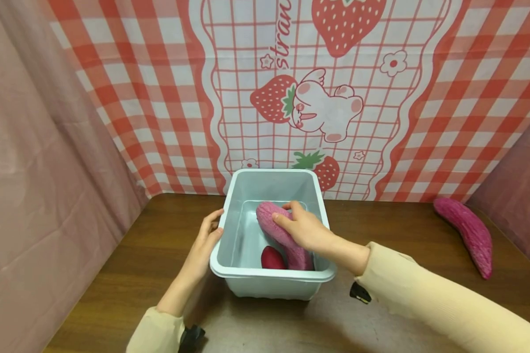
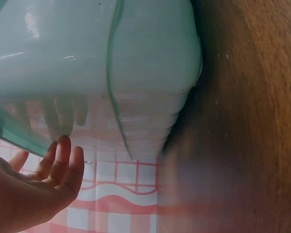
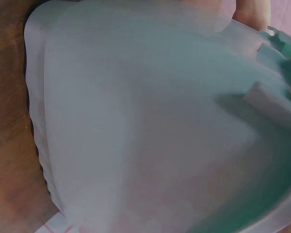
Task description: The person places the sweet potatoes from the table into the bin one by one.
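My right hand (image 1: pixel 308 228) reaches into a pale blue-grey plastic bin (image 1: pixel 271 274) and grips a long, curved pink vegetable that looks like a sweet potato (image 1: pixel 271 219). Thumb and fingers lie on opposite sides of it, and its lower end rests low in the bin. A smooth dark red rounded thing (image 1: pixel 272 258) sits beside it, partly hidden by the near rim. At the bin's left side, my left hand (image 1: pixel 203 245) touches the rim with loosely bent fingers. The left wrist view shows those fingers (image 2: pixel 63 160) by the outer wall. The bin's wall hides my right hand in the right wrist view.
A second magenta sweet-potato-like vegetable (image 1: pixel 465 235) lies at the right end of the brown wooden table (image 1: pixel 380 230). Behind the table hangs a red-and-white checked cloth (image 1: pixel 159 98) with strawberries. Pink curtains (image 1: pixel 48 147) stand at both sides.
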A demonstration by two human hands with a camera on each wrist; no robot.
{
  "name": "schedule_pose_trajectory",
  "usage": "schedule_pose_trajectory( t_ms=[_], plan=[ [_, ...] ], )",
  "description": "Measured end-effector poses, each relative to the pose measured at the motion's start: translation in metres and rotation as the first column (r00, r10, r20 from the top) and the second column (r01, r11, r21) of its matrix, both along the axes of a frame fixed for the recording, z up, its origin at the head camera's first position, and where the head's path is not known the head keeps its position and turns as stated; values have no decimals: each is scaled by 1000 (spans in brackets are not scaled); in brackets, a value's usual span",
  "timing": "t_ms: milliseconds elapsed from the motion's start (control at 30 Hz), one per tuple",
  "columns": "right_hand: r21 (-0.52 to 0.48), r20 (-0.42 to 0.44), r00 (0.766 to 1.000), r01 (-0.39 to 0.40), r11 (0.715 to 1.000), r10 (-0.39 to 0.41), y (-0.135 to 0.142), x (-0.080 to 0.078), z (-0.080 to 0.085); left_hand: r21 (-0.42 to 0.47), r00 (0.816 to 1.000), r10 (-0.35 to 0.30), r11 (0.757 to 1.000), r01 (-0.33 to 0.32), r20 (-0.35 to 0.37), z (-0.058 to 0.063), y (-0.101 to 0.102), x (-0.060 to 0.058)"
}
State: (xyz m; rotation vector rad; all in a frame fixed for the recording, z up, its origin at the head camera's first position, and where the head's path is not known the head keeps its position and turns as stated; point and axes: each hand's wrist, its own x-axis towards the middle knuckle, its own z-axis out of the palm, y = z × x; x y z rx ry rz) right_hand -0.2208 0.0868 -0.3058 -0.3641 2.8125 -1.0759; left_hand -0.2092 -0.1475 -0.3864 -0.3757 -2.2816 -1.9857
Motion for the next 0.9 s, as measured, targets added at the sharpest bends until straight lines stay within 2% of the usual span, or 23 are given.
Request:
schedule_pose_trajectory(
  t_ms=[200,633,900],
  plan=[
    [23,-26,1000,-4,1000,5,-5,-1,-1,-8,1000,12,1000,-12,-6,0,-2,1],
    [45,-31,999,17,999,-15,-11,2,4,10,1000,-3,1000,4,-13,1,0,0],
    [55,-65,998,4,998,-1,-15,-4,3,14,1000,-12,1000,12,-6,1,1,0]
  ],
)
